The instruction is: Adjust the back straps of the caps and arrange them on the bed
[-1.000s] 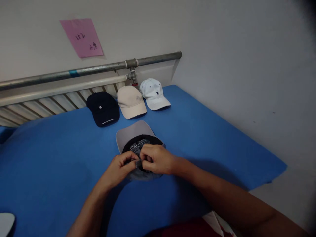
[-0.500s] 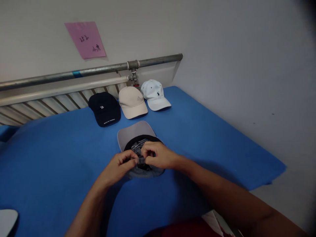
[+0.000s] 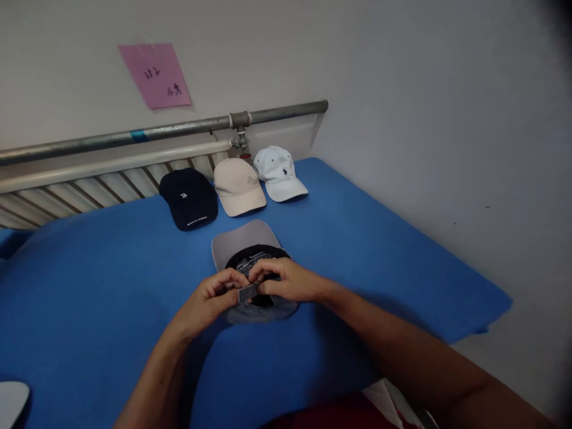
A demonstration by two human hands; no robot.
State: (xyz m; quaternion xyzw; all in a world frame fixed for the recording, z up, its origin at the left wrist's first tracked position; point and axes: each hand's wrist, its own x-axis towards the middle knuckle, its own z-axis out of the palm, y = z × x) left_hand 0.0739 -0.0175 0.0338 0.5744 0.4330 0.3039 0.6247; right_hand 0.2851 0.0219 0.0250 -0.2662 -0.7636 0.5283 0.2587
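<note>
A grey baseball cap (image 3: pixel 245 237) lies upside down on the blue-covered table, its brim facing away from me and its dark inside showing. My left hand (image 3: pixel 213 298) pinches the cap's grey back strap (image 3: pixel 246 292), whose flat end now shows beside the thumb. My right hand (image 3: pixel 286 279) reaches over the cap's opening, and its thumb and fingers close on the strap close to my left fingertips. Fingers hide the buckle area, so I cannot make out how the strap is fastened.
Behind it, a black cap (image 3: pixel 190 199), a beige cap (image 3: pixel 239 186) and a white cap (image 3: pixel 279 173) stand in a row on the blue table cover (image 3: pixel 111 286). A radiator (image 3: pixel 89 185) and pipe (image 3: pixel 187 127) run along the wall. A white rounded object (image 3: pixel 12 400) sits at lower left.
My right hand has shifted slightly left, toward the left fingertips. The strap's end has turned up and now shows beside my left thumb. The other caps have stayed put.
</note>
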